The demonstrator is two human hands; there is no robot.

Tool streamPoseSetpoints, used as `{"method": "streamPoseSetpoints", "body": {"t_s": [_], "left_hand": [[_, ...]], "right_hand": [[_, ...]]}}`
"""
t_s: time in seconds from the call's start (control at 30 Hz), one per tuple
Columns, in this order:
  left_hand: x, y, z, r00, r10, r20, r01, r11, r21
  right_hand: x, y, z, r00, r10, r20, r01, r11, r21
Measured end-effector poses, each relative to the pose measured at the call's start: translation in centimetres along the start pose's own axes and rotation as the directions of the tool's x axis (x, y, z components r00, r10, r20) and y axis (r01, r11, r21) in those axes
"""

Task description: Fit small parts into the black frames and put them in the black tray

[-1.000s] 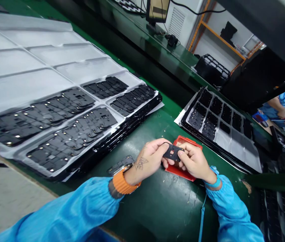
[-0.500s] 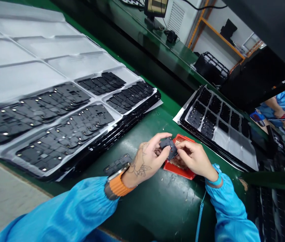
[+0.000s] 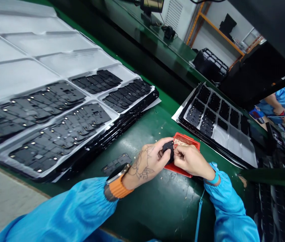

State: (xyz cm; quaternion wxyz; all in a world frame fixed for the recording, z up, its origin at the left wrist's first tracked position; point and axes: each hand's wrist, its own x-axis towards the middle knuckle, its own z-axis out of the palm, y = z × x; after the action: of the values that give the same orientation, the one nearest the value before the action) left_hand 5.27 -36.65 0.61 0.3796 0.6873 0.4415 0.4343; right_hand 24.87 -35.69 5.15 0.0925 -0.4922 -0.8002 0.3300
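Note:
My left hand (image 3: pixel 149 158) grips a small black plastic part (image 3: pixel 168 152) between thumb and fingers, held tilted over the near left side of a red box (image 3: pixel 196 144). My right hand (image 3: pixel 191 160) is over the same box, its thumb and fingertips pinched together close to the part. Whatever the right fingertips hold, if anything, is hidden or too small to see. Inside the box lie many small pale bits (image 3: pixel 179 142). Another flat black part (image 3: pixel 117 163) rests on the green table just left of my left wrist.
To the left, a stack of large trays (image 3: pixel 122 117) has black parts in several compartments. A smaller tray (image 3: pixel 235 141) with black parts stands beyond the box. A blue coiled cord (image 3: pixel 199 215) hangs from my right wrist. Another person (image 3: pixel 283 106) works at far right.
The black part has been turned in my left hand and now shows more of its edge. My right fingers have curled tighter and lower, beside the part. The view has shifted slightly.

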Motion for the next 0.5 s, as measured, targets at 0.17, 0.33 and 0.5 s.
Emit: {"method": "streamPoseSetpoints", "body": {"t_s": [0.17, 0.33, 0.5], "left_hand": [[-0.1, 0.0, -0.2, 0.999, 0.022, 0.04, -0.024, 0.999, 0.036], [-0.9, -0.3, 0.4, 0.983, 0.161, 0.085, -0.172, 0.975, 0.143], [-1.4, -0.5, 0.6, 0.961, 0.252, 0.119, -0.273, 0.933, 0.235]], "right_hand": [[0.1, -0.6, -0.8, 0.996, 0.066, -0.057, -0.05, 0.967, 0.249], [0.2, -0.3, -0.5, 0.991, 0.097, -0.09, -0.058, 0.929, 0.367], [0.3, -0.1, -0.4, 0.991, 0.043, -0.128, -0.011, 0.971, 0.238]]}}
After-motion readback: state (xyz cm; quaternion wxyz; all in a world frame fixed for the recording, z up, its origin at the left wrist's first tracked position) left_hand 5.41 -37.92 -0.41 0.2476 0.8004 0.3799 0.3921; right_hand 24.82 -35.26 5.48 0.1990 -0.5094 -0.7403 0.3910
